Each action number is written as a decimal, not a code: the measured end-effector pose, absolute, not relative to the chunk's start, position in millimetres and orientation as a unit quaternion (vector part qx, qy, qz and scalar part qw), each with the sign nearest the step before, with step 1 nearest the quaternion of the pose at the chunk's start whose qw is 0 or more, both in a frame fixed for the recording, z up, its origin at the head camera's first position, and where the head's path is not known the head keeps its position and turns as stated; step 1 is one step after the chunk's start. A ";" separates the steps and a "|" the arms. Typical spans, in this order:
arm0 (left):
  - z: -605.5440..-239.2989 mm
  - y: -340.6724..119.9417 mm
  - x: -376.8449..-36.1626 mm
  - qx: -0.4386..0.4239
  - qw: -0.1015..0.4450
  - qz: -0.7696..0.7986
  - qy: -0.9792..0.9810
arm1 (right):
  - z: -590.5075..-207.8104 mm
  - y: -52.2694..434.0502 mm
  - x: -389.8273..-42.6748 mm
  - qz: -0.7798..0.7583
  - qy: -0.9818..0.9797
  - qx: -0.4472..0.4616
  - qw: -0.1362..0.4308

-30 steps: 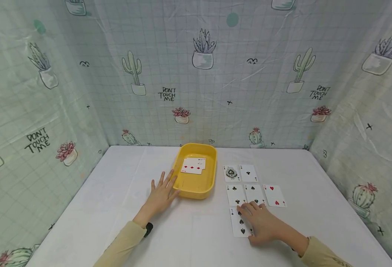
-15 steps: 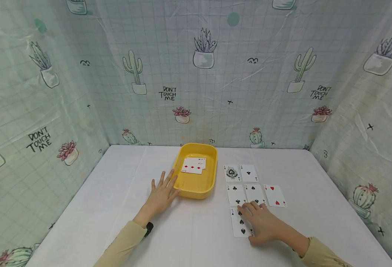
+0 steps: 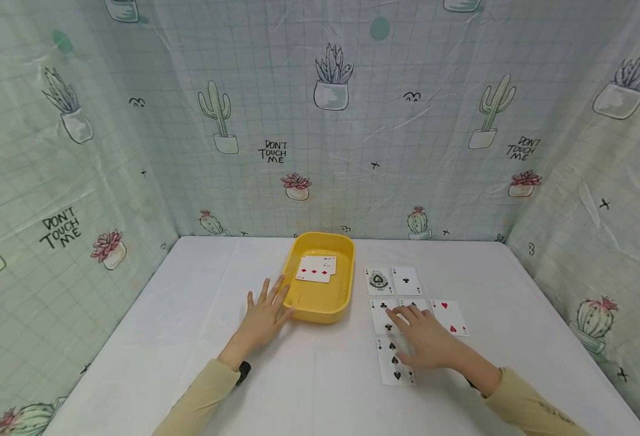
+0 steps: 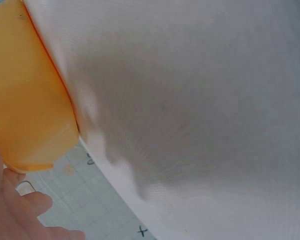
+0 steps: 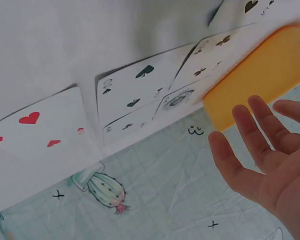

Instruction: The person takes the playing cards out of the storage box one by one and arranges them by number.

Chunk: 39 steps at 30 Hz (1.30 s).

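Observation:
My left hand [image 3: 261,321] has its fingers spread, the fingertips at the near-left rim of a yellow tray [image 3: 318,316]. In the left wrist view its fingers [image 4: 37,202] show beside the tray's wall. My right hand [image 3: 431,340] holds nothing; its fingers [image 5: 250,130] are loosely extended in the right wrist view. It hovers over the playing cards, overlapping the three of spades [image 3: 393,376] and partly hiding the two of spades [image 3: 407,302]. Left of its fingertips lies the two of clubs [image 3: 378,324], and to the right the two of hearts [image 3: 449,315].
Behind the twos lie the ace of spades [image 3: 371,289] and the ace of clubs [image 3: 413,275]. Inside the tray, a three of diamonds [image 3: 311,276] overlaps another card. A patterned curtain [image 3: 276,200] borders the white table [image 3: 298,387].
My right hand has left the near edge of the three of spades and moved forward over the row of twos; more of the three shows. My left hand has stayed at the tray.

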<state>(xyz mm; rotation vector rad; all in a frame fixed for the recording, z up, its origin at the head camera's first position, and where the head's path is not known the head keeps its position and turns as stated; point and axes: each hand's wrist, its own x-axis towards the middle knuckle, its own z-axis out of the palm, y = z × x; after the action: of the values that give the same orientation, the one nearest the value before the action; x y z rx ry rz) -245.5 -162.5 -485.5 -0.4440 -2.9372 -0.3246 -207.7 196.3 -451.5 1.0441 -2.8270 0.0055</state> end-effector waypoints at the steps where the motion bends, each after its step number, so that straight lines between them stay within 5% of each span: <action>1: -485.6 -162.6 -245.7 -0.149 0.076 -0.107 -0.980 | -449.5 195.3 -210.3 0.003 -0.936 0.344 0.071; 27: -480.7 -163.0 -248.8 -0.148 0.041 -0.101 -0.983 | -423.2 153.4 -268.2 0.083 -0.936 0.324 0.108; 39: -481.0 -164.6 -247.9 -0.147 0.048 -0.096 -0.983 | -419.8 119.5 -295.2 0.085 -0.949 0.292 0.077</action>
<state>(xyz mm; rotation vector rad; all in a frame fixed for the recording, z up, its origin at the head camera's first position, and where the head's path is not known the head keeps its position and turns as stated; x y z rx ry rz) -247.9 -164.6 -481.0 -0.4476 -2.9990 -0.2916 -295.2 119.5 -419.8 0.8748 -2.8446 0.2561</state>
